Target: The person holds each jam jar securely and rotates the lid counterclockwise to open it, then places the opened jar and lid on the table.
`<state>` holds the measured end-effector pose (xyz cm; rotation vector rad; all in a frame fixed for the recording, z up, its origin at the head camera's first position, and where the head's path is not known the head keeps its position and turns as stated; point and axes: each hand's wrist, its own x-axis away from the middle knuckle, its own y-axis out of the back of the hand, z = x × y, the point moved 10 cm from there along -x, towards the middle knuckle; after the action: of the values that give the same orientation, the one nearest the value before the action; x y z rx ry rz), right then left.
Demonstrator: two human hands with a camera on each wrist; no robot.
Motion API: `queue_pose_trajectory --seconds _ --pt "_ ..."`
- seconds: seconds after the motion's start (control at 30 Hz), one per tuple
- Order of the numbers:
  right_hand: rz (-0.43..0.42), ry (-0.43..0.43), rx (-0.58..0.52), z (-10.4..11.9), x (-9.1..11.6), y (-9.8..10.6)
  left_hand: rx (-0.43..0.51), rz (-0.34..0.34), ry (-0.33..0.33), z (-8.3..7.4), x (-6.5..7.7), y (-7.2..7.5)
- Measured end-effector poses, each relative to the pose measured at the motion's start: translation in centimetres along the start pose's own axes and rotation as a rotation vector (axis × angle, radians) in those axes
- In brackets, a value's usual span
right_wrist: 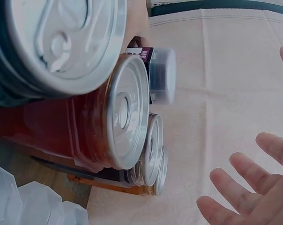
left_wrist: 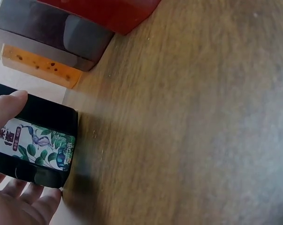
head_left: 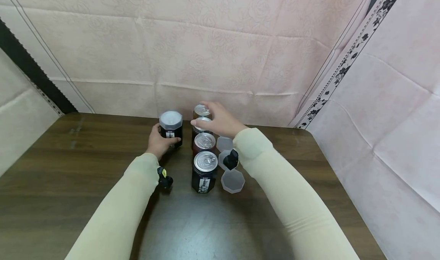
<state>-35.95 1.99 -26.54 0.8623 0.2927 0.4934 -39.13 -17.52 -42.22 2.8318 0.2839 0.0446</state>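
Note:
My left hand (head_left: 159,142) grips a dark jar (head_left: 171,132) topped by a translucent cap, left of a row of jars. The left wrist view shows its leafy label (left_wrist: 40,145), with the thumb on one side and fingers on the other. My right hand (head_left: 220,120) reaches over the far end of the row. Its fingers are spread and hold nothing in the right wrist view. The row has a near dark jar (head_left: 204,176), a red jar (right_wrist: 85,124), another dark jar (left_wrist: 57,35) and a far orange jar (left_wrist: 40,65), all with silver pull-tab lids.
Three translucent caps lie right of the row: a near one (head_left: 233,181), a middle one (head_left: 224,160) partly behind the right wrist camera, and a far one (head_left: 224,143). A pale cloth wall (head_left: 206,61) rises behind the wooden table (head_left: 103,168).

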Motion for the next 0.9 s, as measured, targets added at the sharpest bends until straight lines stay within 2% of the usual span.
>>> queue_pose_trajectory --seconds 0.33,0.7,0.9 --pt "0.005 -0.012 0.023 0.0 0.0 0.0 0.010 -0.029 0.044 0.4 0.0 0.1" --pt "0.006 -0.030 0.000 -0.2 0.0 -0.5 0.039 -0.044 -0.011 0.2 0.2 0.6" --pt "0.011 -0.014 -0.010 0.0 0.3 -0.6 0.052 -0.043 -0.065 -1.1 0.5 0.5"
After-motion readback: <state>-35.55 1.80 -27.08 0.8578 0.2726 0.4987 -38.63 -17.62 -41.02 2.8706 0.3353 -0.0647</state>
